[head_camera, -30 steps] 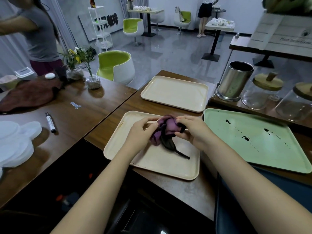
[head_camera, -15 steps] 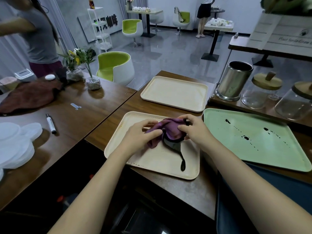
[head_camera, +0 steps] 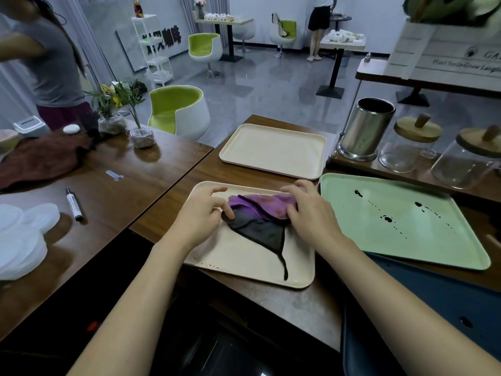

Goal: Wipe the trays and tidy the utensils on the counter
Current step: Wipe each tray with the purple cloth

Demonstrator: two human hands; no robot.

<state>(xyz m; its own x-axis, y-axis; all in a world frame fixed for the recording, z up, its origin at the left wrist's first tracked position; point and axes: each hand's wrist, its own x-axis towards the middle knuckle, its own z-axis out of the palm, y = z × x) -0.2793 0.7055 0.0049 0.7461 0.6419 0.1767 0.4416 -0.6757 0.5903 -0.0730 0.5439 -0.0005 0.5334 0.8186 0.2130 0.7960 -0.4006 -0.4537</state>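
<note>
Purple-and-dark-grey wiping cloth (head_camera: 260, 221) sits mid-frame on near cream rectangular plastic tray (head_camera: 244, 256), long axis left-right between the hands. Left hand (head_camera: 202, 215) pinches its left end, right hand (head_camera: 311, 213) grips the right end. Spotted mint-green tray (head_camera: 433, 240) lies right, nearer the right hand.

Purple-and-grey cloth (head_camera: 260, 218), cream tray (head_camera: 244, 256)

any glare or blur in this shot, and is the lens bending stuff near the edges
Head view: soft sheen on the green tray and the glossy table near the vase; wide-angle stretch toward the frame edges; the sign at top right is smeared, while the left hand, right hand and cloth at centre look sharp.
</note>
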